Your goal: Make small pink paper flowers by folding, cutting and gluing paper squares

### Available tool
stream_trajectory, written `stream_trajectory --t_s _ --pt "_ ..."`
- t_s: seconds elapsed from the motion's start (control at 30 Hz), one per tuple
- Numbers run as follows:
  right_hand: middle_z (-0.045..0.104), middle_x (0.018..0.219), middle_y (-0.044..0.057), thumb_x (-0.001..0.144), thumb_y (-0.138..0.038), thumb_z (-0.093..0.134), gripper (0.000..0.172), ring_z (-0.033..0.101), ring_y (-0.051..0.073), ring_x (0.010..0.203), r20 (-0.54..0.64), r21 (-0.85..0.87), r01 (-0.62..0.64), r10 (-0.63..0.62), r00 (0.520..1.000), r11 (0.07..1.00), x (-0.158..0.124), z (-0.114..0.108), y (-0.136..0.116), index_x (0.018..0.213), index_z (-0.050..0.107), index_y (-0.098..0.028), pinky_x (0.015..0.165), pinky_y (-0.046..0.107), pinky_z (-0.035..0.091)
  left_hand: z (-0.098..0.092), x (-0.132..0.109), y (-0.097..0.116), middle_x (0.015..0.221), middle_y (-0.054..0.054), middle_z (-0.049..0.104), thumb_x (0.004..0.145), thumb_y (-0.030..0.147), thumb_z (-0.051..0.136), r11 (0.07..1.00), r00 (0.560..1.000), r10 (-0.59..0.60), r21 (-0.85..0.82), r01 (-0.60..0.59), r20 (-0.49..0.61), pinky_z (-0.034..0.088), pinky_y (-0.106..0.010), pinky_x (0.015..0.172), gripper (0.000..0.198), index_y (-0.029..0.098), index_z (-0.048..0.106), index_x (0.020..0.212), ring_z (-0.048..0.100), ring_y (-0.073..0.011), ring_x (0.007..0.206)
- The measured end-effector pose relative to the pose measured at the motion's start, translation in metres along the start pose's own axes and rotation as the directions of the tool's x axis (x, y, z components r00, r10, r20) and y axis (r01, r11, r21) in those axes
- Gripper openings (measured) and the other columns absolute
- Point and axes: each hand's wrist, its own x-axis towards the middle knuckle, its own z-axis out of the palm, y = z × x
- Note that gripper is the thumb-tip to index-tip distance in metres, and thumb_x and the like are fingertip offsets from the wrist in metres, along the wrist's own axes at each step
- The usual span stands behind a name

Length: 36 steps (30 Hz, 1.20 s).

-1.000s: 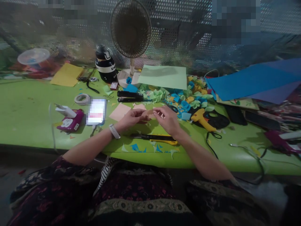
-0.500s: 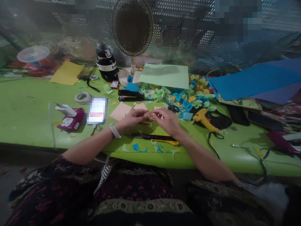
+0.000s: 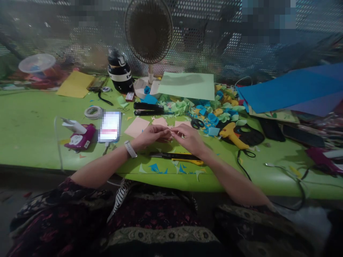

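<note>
My left hand (image 3: 154, 135) and my right hand (image 3: 187, 135) meet over the front middle of the table, fingertips pinched together. Between them is a small piece of pink paper (image 3: 170, 132), mostly hidden by the fingers. Behind the hands lie a pink paper square (image 3: 137, 127) and more pink paper (image 3: 160, 122), with another pink sheet (image 3: 183, 124) partly covered by my right hand. A yellow and black utility knife (image 3: 184, 157) rests just in front of my hands. Black-handled scissors (image 3: 197, 123) lie beyond my right hand.
To the left are a lit phone (image 3: 109, 125), a tape roll (image 3: 93, 112) and a purple power adapter (image 3: 80, 137). A black stapler (image 3: 148, 108), fan (image 3: 149, 32) and bottle (image 3: 120, 75) stand behind. Right are paper flowers (image 3: 214, 110) and a yellow glue gun (image 3: 233, 136).
My fingertips have drawn closer together, and the pink paper shows less between them. My right hand has shifted slightly left, uncovering more of the scissors.
</note>
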Motion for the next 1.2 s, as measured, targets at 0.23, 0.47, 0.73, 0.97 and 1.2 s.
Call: stream_trajectory --t_s 0.23,0.47,0.73,0.97,1.2 --pt "0.072 0.092 0.007 0.096 -0.036 0.059 0.024 0.063 0.017 0.073 -0.049 0.064 -0.073 0.076 0.996 0.995 0.001 -0.001 0.001 0.108 0.073 -0.020 0.071 0.031 0.052 -0.002 0.000 0.003 0.101 -0.010 0.078 0.074 0.039 0.085 1.000 1.000 0.024 -0.006 -0.024 -0.004 0.060 -0.037 0.087 0.052 0.016 0.069 0.117 0.076 -0.0195 0.089" --pt "0.068 0.080 0.003 0.091 -0.039 0.064 0.025 0.059 0.014 0.064 -0.103 0.237 -0.134 0.162 0.981 0.962 0.003 -0.003 0.001 0.105 0.070 -0.019 0.063 0.028 0.051 -0.002 -0.003 0.006 0.101 -0.010 0.077 0.080 0.038 0.082 0.998 0.997 0.067 0.000 -0.067 0.034 0.059 -0.038 0.092 0.056 0.013 0.065 0.127 0.076 -0.0198 0.091" --pt "0.067 0.079 0.004 0.088 -0.050 0.065 0.032 0.056 0.014 0.065 -0.117 0.238 -0.204 0.236 0.965 0.950 0.006 -0.009 -0.002 0.086 0.066 -0.019 0.061 0.028 0.047 -0.004 -0.001 0.003 0.094 -0.007 0.078 0.080 0.036 0.082 0.993 0.993 0.115 -0.024 -0.115 0.010 0.061 -0.033 0.089 0.054 0.015 0.064 0.126 0.076 -0.0170 0.086" --pt "0.057 0.053 -0.002 0.088 -0.064 0.060 0.048 0.053 0.012 0.047 0.131 0.365 -0.348 0.322 0.938 0.864 0.007 -0.016 -0.009 0.069 0.057 -0.020 0.052 0.026 0.043 -0.003 -0.002 0.007 0.097 -0.007 0.078 0.079 0.034 0.083 0.997 0.996 0.081 -0.013 -0.081 -0.026 0.061 -0.030 0.085 0.051 0.016 0.066 0.123 0.076 -0.0155 0.084" --pt "0.057 0.053 -0.004 0.079 -0.073 0.065 0.054 0.050 0.009 0.039 0.192 0.477 -0.429 0.386 0.902 0.767 0.009 -0.018 -0.012 0.071 0.052 -0.021 0.041 0.023 0.039 -0.005 -0.006 0.011 0.095 -0.012 0.078 0.085 0.046 0.074 0.994 1.000 -0.002 0.106 0.001 0.011 0.059 -0.023 0.068 0.035 0.013 0.073 0.095 0.075 -0.0150 0.078"
